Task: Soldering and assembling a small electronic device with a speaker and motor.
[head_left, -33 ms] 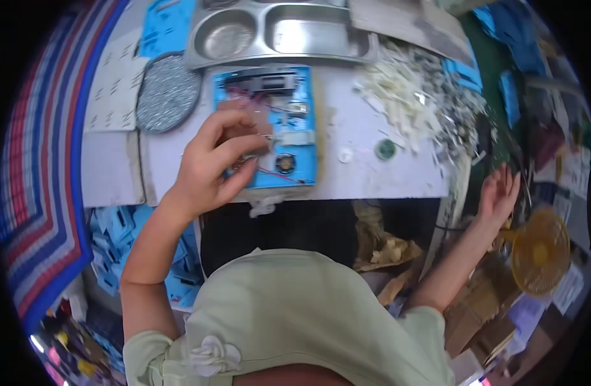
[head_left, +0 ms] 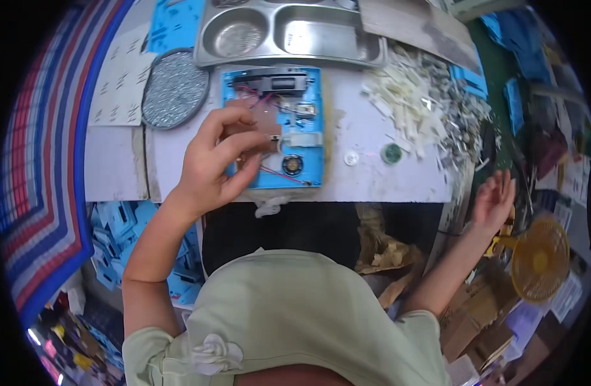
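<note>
A blue plastic housing lies on the white table, fitted with a black slotted block, a small round speaker, a white strip and thin red wires. My left hand is over the left part of the housing, thumb and fingers drawn together in a pinch. A tiny dark and silvery piece shows at the fingertips; whether it is held or sits on the housing is unclear. Beyond the table's right edge, my right hand is raised with its fingers stretched out, holding nothing visible, near dark cables.
A steel compartment tray stands behind the housing. A round dish of small metal bits is at left, and heaped white strips and metal pieces lie at right. A green disc rests nearby. An orange fan stands lower right.
The whole view has shifted slightly. My right hand has moved a little left relative to the frame, while my left hand stays pinched over the housing.
</note>
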`<state>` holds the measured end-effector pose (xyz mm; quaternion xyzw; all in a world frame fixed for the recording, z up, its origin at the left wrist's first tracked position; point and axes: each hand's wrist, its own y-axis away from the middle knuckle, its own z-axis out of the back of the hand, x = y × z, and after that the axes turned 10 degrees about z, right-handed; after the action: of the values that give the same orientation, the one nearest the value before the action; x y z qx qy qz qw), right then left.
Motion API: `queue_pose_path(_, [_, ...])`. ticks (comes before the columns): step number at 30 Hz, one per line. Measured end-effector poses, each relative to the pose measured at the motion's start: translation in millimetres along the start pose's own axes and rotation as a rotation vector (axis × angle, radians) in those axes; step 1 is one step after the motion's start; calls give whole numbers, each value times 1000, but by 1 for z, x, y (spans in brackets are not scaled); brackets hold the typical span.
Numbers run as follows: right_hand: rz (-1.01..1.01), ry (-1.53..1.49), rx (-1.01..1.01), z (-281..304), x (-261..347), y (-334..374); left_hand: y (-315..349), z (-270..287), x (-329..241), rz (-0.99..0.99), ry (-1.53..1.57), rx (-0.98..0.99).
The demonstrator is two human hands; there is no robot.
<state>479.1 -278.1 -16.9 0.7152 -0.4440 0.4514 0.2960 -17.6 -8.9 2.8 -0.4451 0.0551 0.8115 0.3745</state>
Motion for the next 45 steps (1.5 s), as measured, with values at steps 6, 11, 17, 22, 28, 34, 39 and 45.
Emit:
queue_pose_path(6, [430,755,755,-229,-83,136,-3,-11,0,58,3,-131])
queue_pose_path(11, [688,1204,1041,-293,-103,147,-20,-14,-2,-102,-199,-183])
queue_pose_path(17, [642,1425,1133,-309,-92,147,-31,-17,0,-163,-249,-116])
queue_pose_path(22, [521,1392,1143,-307,-90,143,-37,-25,-1,-211,-311,-127])
queue_pose_path(28, [516,1388,1173,-307,-91,139,-35,-28,3,-204,-356,-126])
queue_pose_path(34, [1003,1509,1505,-323,-88,137,-33,-27,5,-192,-343,-108])
queue_pose_path(39, [-69,1126,1392,-315,-91,97,-35,-26,5,-176,-284,-103])
queue_pose_path(45, [-448,837,1180,-304,-99,93,-36,-24,6,-165,-231,-92])
